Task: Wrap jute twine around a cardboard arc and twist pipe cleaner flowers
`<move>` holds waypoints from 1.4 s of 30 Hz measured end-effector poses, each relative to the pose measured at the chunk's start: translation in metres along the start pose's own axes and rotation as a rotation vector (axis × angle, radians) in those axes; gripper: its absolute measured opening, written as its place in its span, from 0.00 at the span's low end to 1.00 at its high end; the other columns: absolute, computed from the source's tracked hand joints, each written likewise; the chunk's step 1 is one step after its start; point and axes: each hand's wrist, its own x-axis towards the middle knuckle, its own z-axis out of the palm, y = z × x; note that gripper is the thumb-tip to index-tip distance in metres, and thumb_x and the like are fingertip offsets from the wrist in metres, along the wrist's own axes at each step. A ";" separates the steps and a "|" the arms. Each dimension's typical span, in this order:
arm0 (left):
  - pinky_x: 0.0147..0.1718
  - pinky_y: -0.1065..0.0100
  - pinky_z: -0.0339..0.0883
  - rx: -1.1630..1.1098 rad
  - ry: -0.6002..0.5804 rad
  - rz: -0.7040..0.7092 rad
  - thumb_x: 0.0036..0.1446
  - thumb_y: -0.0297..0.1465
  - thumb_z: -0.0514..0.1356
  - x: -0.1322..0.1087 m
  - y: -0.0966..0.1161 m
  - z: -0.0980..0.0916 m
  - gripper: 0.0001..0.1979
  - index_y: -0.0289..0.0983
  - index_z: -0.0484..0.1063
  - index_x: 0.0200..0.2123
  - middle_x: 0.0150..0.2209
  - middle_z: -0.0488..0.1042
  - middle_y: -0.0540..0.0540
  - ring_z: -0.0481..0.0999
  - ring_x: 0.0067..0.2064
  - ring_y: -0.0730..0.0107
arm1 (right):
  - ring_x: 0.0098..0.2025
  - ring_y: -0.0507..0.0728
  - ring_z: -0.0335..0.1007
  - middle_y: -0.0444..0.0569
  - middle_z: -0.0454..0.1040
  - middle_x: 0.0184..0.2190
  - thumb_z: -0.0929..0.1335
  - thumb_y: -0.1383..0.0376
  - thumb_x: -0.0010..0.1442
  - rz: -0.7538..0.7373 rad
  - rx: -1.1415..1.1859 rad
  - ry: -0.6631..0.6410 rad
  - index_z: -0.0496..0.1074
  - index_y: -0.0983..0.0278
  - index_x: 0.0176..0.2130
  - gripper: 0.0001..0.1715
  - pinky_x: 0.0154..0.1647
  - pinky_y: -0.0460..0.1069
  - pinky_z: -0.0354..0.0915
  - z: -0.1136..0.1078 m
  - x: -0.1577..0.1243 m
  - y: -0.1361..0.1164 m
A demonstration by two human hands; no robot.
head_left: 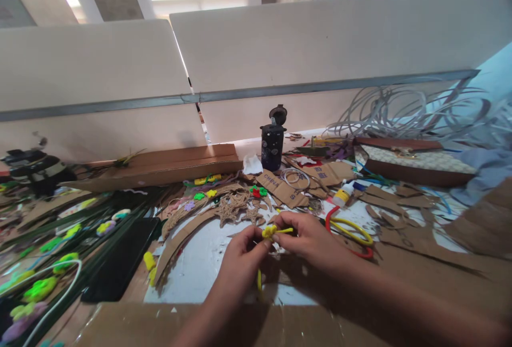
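A piece of yellow cord (269,231), bunched into a small knot-like shape, is pinched between my two hands over the white work surface (192,269). My left hand (245,253) grips its left side with thumb and fingertips. On the other side, my right hand (302,235) pinches it, with a short end sticking out to the right. Another yellow length hangs below my left hand. Just beyond my fingers lie twine-wrapped stars (232,205) and a curved cardboard strip (182,243). Loops of yellow cord (354,228) and red cord (328,219) rest beside my right forearm.
A dark bottle (272,147) with its lid up stands at the back. Nearby are a glue bottle (343,195), cardboard scraps (284,187) and a patterned handbag (416,160). A black phone-like slab (122,259) and bright fuzzy flowers (42,288) lie left; coiled clear tubing (400,112) sits back right.
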 end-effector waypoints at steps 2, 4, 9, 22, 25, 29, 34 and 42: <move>0.25 0.70 0.59 -0.026 0.023 -0.002 0.47 0.38 0.69 0.001 -0.002 0.000 0.13 0.37 0.71 0.28 0.21 0.69 0.51 0.68 0.23 0.71 | 0.31 0.54 0.66 0.43 0.72 0.28 0.67 0.65 0.57 0.038 0.049 -0.003 0.73 0.63 0.32 0.05 0.31 0.46 0.58 0.001 0.001 0.002; 0.24 0.71 0.58 -0.057 0.039 0.001 0.46 0.36 0.70 0.003 -0.004 -0.001 0.13 0.37 0.70 0.27 0.21 0.68 0.51 0.67 0.23 0.73 | 0.30 0.53 0.64 0.43 0.71 0.27 0.67 0.65 0.56 0.064 0.093 -0.002 0.73 0.64 0.32 0.05 0.29 0.46 0.57 0.001 0.001 0.004; 0.25 0.71 0.60 -0.094 0.027 0.007 0.45 0.35 0.70 0.006 -0.008 -0.001 0.12 0.37 0.70 0.27 0.22 0.68 0.52 0.67 0.23 0.74 | 0.29 0.53 0.63 0.43 0.70 0.27 0.68 0.64 0.57 0.104 0.208 -0.020 0.72 0.65 0.33 0.05 0.29 0.46 0.57 0.005 0.002 0.007; 0.28 0.70 0.60 -0.060 0.035 0.033 0.48 0.34 0.68 0.004 -0.007 0.000 0.11 0.36 0.69 0.27 0.24 0.70 0.50 0.68 0.26 0.72 | 0.25 0.51 0.63 0.41 0.70 0.25 0.71 0.63 0.55 0.170 0.355 0.090 0.70 0.63 0.30 0.07 0.26 0.45 0.57 0.016 -0.002 0.011; 0.28 0.70 0.60 -0.053 -0.001 0.028 0.48 0.34 0.68 0.002 -0.005 -0.002 0.11 0.37 0.69 0.27 0.24 0.70 0.50 0.68 0.26 0.72 | 0.21 0.50 0.61 0.40 0.68 0.20 0.71 0.62 0.53 0.256 0.412 0.049 0.69 0.63 0.29 0.09 0.20 0.45 0.52 0.013 0.000 0.010; 0.27 0.71 0.59 0.057 -0.003 0.055 0.50 0.35 0.67 0.001 0.000 -0.004 0.11 0.37 0.68 0.27 0.23 0.68 0.52 0.66 0.25 0.73 | 0.18 0.50 0.59 0.39 0.66 0.17 0.72 0.61 0.51 0.271 0.375 0.021 0.69 0.63 0.27 0.10 0.18 0.44 0.50 0.008 0.002 0.008; 0.27 0.70 0.58 0.149 0.003 0.079 0.51 0.34 0.65 0.001 0.001 -0.005 0.09 0.37 0.68 0.27 0.23 0.68 0.52 0.66 0.25 0.72 | 0.19 0.50 0.59 0.40 0.66 0.18 0.71 0.62 0.52 0.246 0.346 0.040 0.69 0.63 0.28 0.08 0.20 0.45 0.51 0.008 0.001 0.005; 0.29 0.68 0.58 0.323 0.026 0.162 0.54 0.35 0.61 0.002 0.001 -0.005 0.08 0.38 0.66 0.28 0.25 0.66 0.52 0.65 0.28 0.69 | 0.29 0.53 0.62 0.43 0.70 0.26 0.69 0.63 0.55 0.122 0.224 0.099 0.71 0.65 0.30 0.06 0.30 0.47 0.57 0.013 -0.003 0.002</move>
